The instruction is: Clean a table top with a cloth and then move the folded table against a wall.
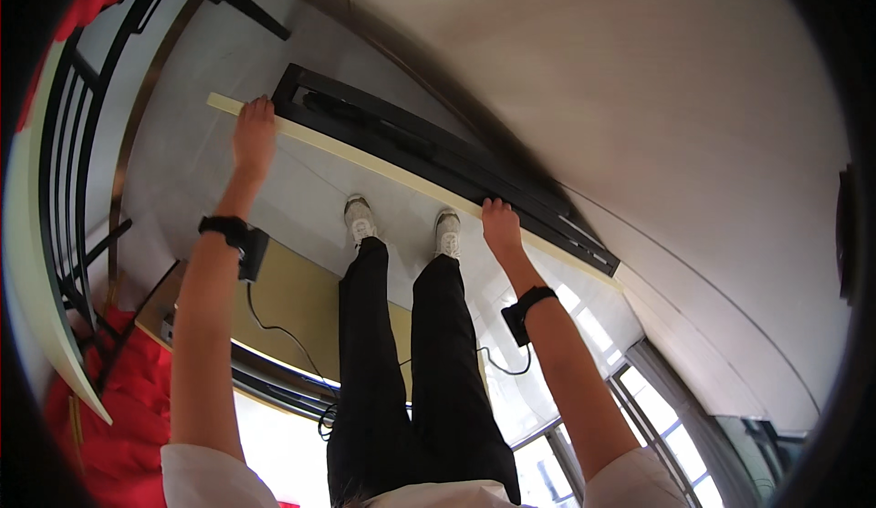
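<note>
A long, thin pale wooden strip point(383, 169) runs slantwise across the grey floor in front of my feet. My left hand point(253, 139) grips it near its far left end, fingers curled over the edge. Further right along the same strip, my right hand point(500, 225) holds it too. Each wrist wears a black band with a small black box and a trailing cable. My white shoes point(360, 219) and black trousers stand between my arms.
A long black frame point(411, 139) lies on the floor just beyond the strip, by the beige wall point(639, 98). A black metal rack point(78, 161) and red cloth point(128, 399) are at left. A yellow-brown board point(292, 294) lies behind my feet.
</note>
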{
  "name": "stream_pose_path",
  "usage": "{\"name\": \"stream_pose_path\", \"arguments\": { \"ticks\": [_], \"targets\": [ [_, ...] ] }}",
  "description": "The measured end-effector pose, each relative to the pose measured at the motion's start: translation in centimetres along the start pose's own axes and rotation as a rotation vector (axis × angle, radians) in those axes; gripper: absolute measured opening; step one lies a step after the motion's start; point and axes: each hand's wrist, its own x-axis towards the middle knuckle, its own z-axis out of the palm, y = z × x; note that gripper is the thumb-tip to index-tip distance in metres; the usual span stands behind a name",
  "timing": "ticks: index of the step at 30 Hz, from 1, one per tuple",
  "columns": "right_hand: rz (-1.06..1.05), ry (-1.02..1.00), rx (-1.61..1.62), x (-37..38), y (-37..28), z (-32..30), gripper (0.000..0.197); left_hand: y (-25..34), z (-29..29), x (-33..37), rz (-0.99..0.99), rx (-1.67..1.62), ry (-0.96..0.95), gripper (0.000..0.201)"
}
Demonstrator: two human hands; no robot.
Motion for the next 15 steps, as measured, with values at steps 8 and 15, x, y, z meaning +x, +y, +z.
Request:
{"name": "stream_pose_path", "arguments": {
  "ticks": [8,15],
  "targets": [
    [0.008,-0.031,0.039,0.9,-0.9,0.7,0.014,17.0,-2.0,-4.5,0.262,-0.515,-0.037,0.053],
    [0.062,0.005,0.052,0.7,-1.4,1.5,0.017,26.4,-1.3,-6.4,0.404,-0.479,-0.064,0.055]
  ]
}}
